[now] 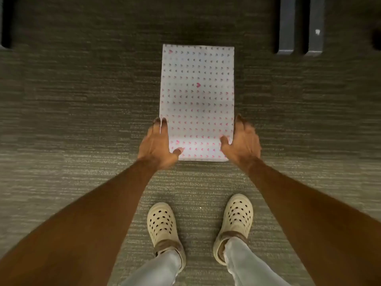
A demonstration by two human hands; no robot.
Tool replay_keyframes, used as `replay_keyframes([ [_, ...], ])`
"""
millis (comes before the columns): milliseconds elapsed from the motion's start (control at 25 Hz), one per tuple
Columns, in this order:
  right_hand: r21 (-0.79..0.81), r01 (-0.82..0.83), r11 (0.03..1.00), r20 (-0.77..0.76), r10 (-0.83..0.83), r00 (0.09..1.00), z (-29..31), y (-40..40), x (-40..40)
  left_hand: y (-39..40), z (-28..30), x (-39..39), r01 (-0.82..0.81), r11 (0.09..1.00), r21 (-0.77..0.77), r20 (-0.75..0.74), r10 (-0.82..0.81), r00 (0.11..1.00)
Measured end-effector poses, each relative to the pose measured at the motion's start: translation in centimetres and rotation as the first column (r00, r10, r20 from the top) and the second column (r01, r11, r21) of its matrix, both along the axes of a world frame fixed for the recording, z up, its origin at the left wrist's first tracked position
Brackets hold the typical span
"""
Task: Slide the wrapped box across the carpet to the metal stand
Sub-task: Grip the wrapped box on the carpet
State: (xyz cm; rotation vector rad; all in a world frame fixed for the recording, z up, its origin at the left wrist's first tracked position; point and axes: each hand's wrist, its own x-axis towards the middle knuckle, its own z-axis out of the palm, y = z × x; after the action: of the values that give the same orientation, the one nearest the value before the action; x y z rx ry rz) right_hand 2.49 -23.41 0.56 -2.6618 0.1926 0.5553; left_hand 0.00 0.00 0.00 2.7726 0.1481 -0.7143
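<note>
Wrapped box, white paper with small pink heart print, lies flat on the carpet at frame centre, long axis running toward the top of the frame. Left hand clasps the box's lower-left corner: fingers down the left side edge, thumb on top of the paper. Right hand clasps the lower-right corner the same way, thumb on top, fingers along the right edge. Both hands are gripping the box, slightly motion-blurred. Bare forearms reach in from the lower left and lower right.

Carpet is grey-green with a fine striped texture. Metal stand sits at upper right: two dark parallel bars ending just above and right of the box's far end, apart from it. Another dark bar at the upper left edge, partly cut off.

Below the box, at bottom centre, two cream perforated clogs stand on the carpet, light trouser legs above them.
</note>
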Motion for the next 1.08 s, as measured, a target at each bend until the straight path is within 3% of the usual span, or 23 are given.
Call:
replay_keyframes([
  [80, 0.16, 0.179, 0.971, -0.041, -0.174, 0.984, -2.0, 0.0, 0.9, 0.3, -2.0, 1.2, -0.178, 0.978, -0.11, -0.026, 0.176, 0.984],
  [200, 0.231, 0.346, 0.909, -0.162, -0.315, 0.935, -4.5, -0.2, 2.2, 1.1, -4.8, 3.1, -0.402, 0.905, -0.142, -0.116, 0.388, 0.914],
  [480, 0.293, 0.517, 0.804, -0.283, -0.444, 0.85, -7.4, -1.0, 4.9, 2.1, -7.6, 5.7, -0.616, 0.763, -0.195, -0.169, 0.592, 0.788],
  [640, 0.398, 0.614, 0.682, -0.332, -0.517, 0.789, -8.3, -1.9, 5.5, 2.2, -8.2, 6.6, -0.761, 0.552, -0.341, -0.259, 0.722, 0.641],
  [800, 0.444, 0.662, 0.604, -0.405, -0.524, 0.75, -7.7, -3.1, 6.0, 1.4, -7.0, 7.0, -0.79, 0.472, -0.39, -0.285, 0.755, 0.591],
  [1080, 0.444, 0.647, 0.62, -0.401, -0.508, 0.762, -3.6, -5.8, 8.0, -0.5, -2.1, 9.0, -0.747, 0.493, -0.445, -0.287, 0.712, 0.641],
])
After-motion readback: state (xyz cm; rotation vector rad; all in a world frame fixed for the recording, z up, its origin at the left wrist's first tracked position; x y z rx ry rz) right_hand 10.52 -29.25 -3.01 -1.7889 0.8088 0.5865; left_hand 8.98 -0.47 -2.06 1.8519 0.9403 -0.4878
